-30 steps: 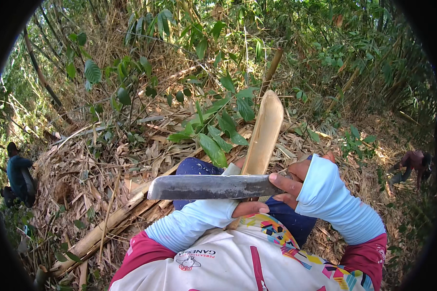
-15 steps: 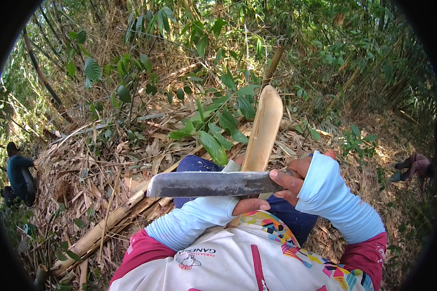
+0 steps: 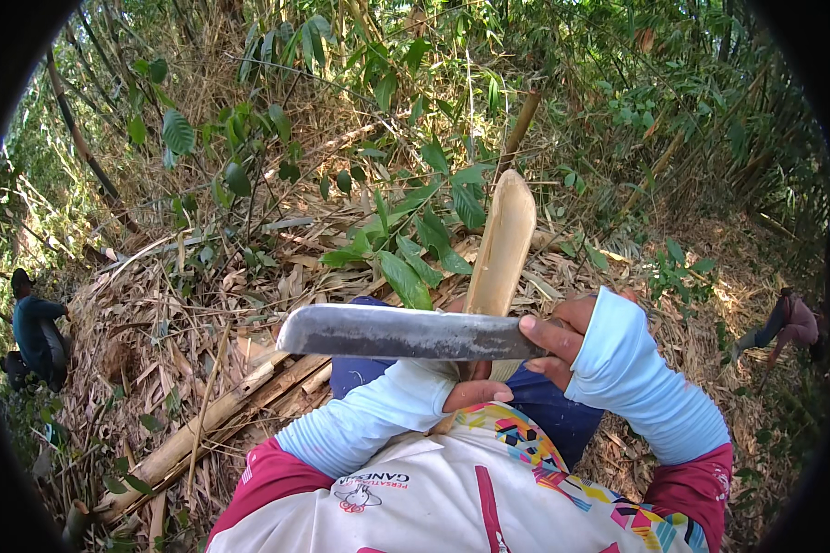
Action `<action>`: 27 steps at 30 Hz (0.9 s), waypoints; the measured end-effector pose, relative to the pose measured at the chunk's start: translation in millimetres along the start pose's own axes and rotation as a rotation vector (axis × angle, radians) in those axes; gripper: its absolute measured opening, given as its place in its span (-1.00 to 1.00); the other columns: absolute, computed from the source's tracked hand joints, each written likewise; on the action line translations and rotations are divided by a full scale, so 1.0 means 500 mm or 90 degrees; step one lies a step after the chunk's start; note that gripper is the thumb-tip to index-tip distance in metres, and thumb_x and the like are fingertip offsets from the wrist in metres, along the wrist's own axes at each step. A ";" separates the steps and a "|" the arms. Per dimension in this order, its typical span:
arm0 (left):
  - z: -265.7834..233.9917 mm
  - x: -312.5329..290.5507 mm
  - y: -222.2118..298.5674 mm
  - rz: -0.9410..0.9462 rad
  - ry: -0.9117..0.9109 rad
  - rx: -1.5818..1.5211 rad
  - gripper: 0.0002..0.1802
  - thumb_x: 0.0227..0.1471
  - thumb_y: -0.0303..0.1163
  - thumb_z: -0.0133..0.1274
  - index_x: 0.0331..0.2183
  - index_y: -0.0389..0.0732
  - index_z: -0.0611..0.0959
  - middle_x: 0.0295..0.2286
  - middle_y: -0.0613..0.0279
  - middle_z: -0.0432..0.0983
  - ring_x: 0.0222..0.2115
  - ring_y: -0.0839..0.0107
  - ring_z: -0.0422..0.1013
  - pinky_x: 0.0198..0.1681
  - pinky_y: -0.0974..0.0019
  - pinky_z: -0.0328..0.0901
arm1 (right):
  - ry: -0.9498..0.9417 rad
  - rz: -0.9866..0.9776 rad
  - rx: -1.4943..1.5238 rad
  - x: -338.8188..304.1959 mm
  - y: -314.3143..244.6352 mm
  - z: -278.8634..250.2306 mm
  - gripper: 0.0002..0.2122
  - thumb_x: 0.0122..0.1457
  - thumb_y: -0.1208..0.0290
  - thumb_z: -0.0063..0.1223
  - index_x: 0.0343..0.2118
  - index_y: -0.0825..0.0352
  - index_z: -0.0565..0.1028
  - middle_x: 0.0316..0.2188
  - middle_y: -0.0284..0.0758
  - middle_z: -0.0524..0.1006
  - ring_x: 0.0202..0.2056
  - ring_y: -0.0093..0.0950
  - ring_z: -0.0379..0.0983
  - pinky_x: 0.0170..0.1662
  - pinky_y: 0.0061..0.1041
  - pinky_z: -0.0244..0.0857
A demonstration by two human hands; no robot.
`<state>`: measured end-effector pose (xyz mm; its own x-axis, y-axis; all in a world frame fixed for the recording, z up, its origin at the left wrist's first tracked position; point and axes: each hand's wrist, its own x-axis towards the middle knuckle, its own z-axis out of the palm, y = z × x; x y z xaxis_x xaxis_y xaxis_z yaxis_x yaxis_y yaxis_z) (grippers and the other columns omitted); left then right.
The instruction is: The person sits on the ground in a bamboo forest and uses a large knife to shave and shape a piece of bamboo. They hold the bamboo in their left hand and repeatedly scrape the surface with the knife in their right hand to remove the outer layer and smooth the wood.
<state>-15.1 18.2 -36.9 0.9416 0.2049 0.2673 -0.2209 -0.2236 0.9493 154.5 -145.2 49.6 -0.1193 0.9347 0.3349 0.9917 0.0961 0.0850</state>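
Note:
My right hand (image 3: 563, 339) is closed round the near end of a machete (image 3: 406, 334); its handle is mostly hidden in my fingers. The broad, dark blade with a paler upper edge reaches leftward, nearly level, across a pale, trough-shaped piece of split bamboo (image 3: 503, 244). That piece stands tilted away from my lap, its rounded tip pointing up. My left hand (image 3: 475, 393) is closed round its lower part, the thumb showing below the blade and the other fingers mostly hidden. Whether the blade touches the bamboo I cannot tell.
Dry bamboo leaves (image 3: 277, 276) cover the ground. Split bamboo poles (image 3: 212, 415) lie at the left near my knee. A leafy green plant (image 3: 406, 267) grows just ahead. One person (image 3: 37, 332) is at the far left, another (image 3: 788, 324) at the far right.
The blade's left end has risen a little and the blade has shifted slightly right with my right hand. The bamboo has barely moved. The person at the far right has changed posture.

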 end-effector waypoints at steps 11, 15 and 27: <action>0.012 -0.007 0.036 -0.078 0.077 -0.177 0.00 -0.23 -0.26 0.45 0.14 -0.30 0.23 -0.09 0.17 0.45 0.00 0.35 0.35 0.11 0.25 0.20 | -0.015 -0.047 -0.003 -0.012 -0.008 0.017 -0.52 -0.03 0.01 0.20 0.02 -0.13 0.43 -0.68 -0.54 0.27 -0.71 -0.56 0.23 -0.65 -0.28 -0.06; 0.015 -0.008 0.024 -0.059 0.060 -0.211 -0.09 -0.20 -0.27 0.43 0.12 -0.27 0.29 -0.10 0.21 0.46 0.00 0.37 0.35 0.12 0.24 0.19 | -0.013 -0.050 -0.019 -0.006 -0.008 0.008 -0.51 -0.09 0.00 0.23 -0.01 -0.13 0.45 -0.68 -0.55 0.26 -0.71 -0.58 0.22 -0.64 -0.29 -0.11; -0.004 0.005 0.010 0.027 0.026 0.037 -0.14 -0.23 -0.27 0.44 0.06 -0.24 0.33 -0.22 0.21 0.46 -0.23 0.42 0.37 -0.16 0.31 0.30 | 0.003 0.007 0.004 -0.014 0.002 0.007 -0.49 -0.10 0.05 0.27 0.00 -0.14 0.46 -0.66 -0.50 0.29 -0.69 -0.51 0.25 -0.62 -0.25 0.02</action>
<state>-14.3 19.3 -31.1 0.9201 0.2326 0.3152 -0.2446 -0.2874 0.9260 156.6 -150.5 44.3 -0.1083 0.9342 0.3400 0.9933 0.0878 0.0750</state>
